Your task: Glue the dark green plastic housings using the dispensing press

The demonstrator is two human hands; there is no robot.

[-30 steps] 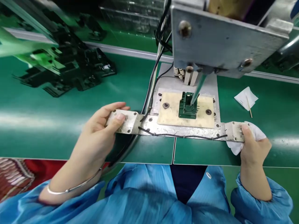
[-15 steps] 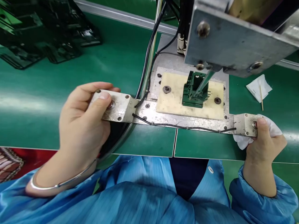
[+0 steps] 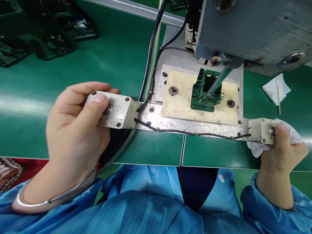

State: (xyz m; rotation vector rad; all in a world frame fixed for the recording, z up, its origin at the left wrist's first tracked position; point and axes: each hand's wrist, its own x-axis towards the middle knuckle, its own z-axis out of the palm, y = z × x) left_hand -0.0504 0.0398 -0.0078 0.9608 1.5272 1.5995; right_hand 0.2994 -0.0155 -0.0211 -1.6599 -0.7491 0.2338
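Observation:
My left hand [image 3: 75, 126] grips the left button box [image 3: 114, 110] of a metal fixture bar [image 3: 190, 125], thumb pressed on its round button. My right hand [image 3: 280, 151] is closed on a white cloth [image 3: 258, 149] and its thumb presses the button on the right button box [image 3: 264, 130]. Between them a dark green plastic part [image 3: 206, 91] sits on a cream plate [image 3: 180, 104]. A slanted metal nozzle [image 3: 219, 81] from the grey machine head [image 3: 255, 29] reaches into the part.
Black cables [image 3: 152, 55] and a metal tube run up from the bar's left side. Dark plastic trays [image 3: 48, 26] lie at the far left on the green mat. A white wipe with a wooden stick [image 3: 276, 89] lies at the right. Blue sleeves fill the bottom.
The view has moved closer and lower over the fixture; the machine head looms larger. Both thumbs stay on their buttons and the nozzle stays in the green part.

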